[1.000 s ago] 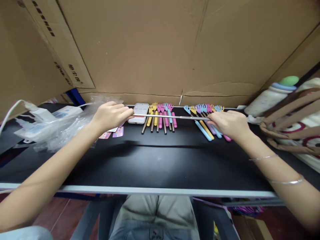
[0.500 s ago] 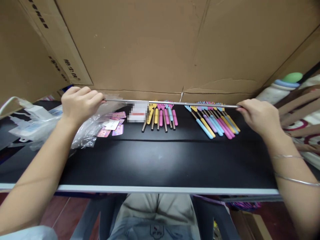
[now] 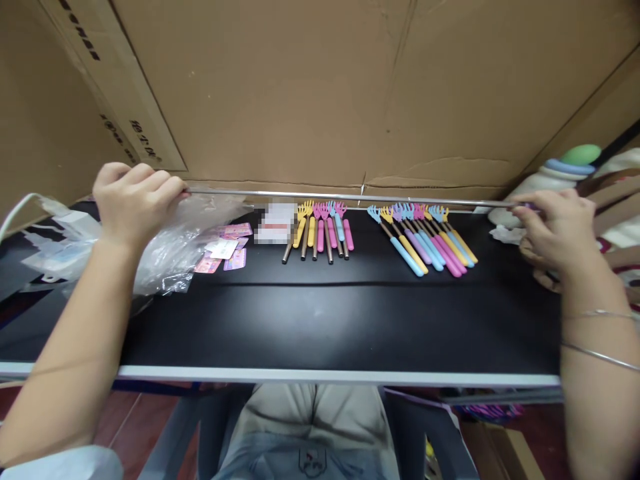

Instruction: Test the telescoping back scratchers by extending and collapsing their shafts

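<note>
Between my two hands stretches a telescopic back scratcher [image 3: 350,197], its thin metal rod pulled out long and nearly level above the back of the table. My left hand [image 3: 137,200] is closed around one end, over the plastic bags. The other end sits in the closed fingers of my right hand [image 3: 563,223], where a bit of purple shows; both ends are mostly hidden. Below the rod lie two rows of collapsed back scratchers: a shorter group [image 3: 320,233] in the middle and a group with long coloured handles [image 3: 427,243] to the right.
Clear plastic bags [image 3: 167,257] and small printed cards [image 3: 235,259] lie at the left, beside a blurred-out white packet [image 3: 275,227]. A cardboard wall [image 3: 300,100] closes off the back. A white bottle with a green top [image 3: 560,170] stands at the back right.
My hands have moved farther apart, the right hand outward to the right and the left one leftward. More of the back scratcher's metal rod shows between them.
</note>
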Motion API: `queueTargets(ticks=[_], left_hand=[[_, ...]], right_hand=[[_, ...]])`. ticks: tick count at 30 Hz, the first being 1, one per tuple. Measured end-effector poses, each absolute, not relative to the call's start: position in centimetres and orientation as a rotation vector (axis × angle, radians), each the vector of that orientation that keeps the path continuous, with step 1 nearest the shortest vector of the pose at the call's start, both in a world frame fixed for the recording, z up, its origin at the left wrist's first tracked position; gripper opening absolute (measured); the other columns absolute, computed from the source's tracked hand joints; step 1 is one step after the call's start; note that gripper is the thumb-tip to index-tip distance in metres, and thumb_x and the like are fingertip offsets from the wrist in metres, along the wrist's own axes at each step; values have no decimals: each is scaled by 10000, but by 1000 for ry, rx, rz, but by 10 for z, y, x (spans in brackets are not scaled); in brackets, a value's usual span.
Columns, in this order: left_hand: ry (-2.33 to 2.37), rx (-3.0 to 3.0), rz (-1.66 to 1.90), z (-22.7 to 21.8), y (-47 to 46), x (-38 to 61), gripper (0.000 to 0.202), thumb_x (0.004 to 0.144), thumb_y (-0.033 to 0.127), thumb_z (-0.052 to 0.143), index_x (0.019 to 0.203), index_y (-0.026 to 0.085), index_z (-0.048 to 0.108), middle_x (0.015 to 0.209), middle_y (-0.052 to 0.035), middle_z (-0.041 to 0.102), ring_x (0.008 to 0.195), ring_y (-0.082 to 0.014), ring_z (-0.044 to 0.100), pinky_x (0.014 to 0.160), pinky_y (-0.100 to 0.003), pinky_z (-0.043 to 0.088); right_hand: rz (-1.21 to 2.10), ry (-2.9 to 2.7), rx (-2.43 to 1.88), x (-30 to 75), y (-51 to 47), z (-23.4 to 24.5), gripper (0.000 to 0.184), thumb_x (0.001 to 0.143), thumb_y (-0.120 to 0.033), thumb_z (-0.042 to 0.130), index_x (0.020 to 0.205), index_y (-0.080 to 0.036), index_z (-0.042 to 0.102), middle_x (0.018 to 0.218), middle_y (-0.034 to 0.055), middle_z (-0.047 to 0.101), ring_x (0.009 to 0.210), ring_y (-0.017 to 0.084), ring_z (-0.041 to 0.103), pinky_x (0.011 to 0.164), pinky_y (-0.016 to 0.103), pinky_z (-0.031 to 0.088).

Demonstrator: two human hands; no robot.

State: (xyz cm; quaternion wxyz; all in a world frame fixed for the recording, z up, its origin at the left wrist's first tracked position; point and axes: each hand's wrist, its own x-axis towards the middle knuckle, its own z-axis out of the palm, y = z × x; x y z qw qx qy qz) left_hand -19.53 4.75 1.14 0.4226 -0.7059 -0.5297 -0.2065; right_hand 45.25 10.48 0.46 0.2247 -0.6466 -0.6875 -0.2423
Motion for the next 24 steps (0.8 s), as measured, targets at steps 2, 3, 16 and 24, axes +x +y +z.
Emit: queueTargets(ticks=[2,3,16,24], left_hand=[[-1316,-1720,-481,12,48,-197,298,943,332,385,674,214,440,602,24,446,681,-156,333,699,-346,257],[-1300,-1705,-468,12,48,-197,297,946,335,384,679,216,438,606,26,453,684,-156,338,701,-344,260],[-1224,-1775,-423,3,50,-200,221,950,314,368,837,249,546,751,12,603,749,-168,404,671,-334,289],[-1158,-1704,-569,-5,56,-202,230,946,384,432,929,254,622,906,19,661,849,-175,451,780,-341,288]], right_hand=[[-641,-1863,-1772,455,106,4,195,836,-305,546,935,-177,656,887,143,667,883,220,472,753,387,253],[-635,-1862,-1745,456,107,4,198,840,-317,540,932,-184,655,884,140,666,883,220,471,749,388,249],[-693,-1787,-1924,453,108,3,305,778,-208,620,1078,-174,663,1017,163,673,955,233,467,758,378,233],[-861,-1802,-1795,453,110,-7,344,852,-408,504,1033,-172,678,1016,170,637,1007,257,483,794,390,243]])
